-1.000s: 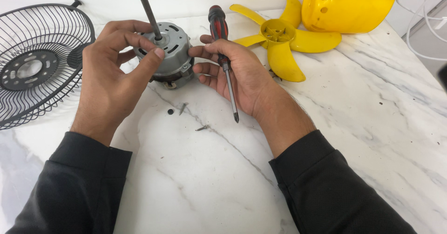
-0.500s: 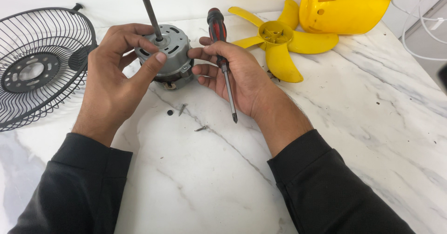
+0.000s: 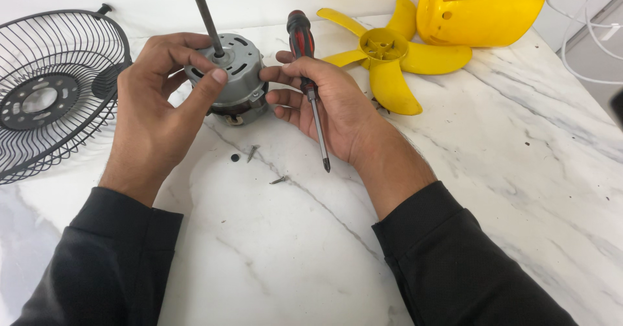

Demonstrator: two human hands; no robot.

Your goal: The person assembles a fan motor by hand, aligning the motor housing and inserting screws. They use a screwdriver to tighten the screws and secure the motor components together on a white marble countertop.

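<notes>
Loose screws (image 3: pixel 252 152) lay on the marble bench (image 3: pixel 493 190), 6 o'clock of the motor. Left hand (image 3: pixel 156 115) gripped the grey fan motor (image 3: pixel 235 79) at bench centre; right hand (image 3: pixel 324 102) steadied it, screwdriver (image 3: pixel 310 83) tucked in its fingers. Risk: screws rolling away, screwdriver slipping. Yellow fan blade (image 3: pixel 389 60) at 2 o'clock.

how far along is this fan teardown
Done, by the look of it: the yellow blade, yellow housing and black wire grille lie apart on the marble table, with loose screws beside the hands. In hand: the left hand and right hand grip the grey motor; the right also holds a screwdriver. Left: the motor casing looks closed.
</notes>
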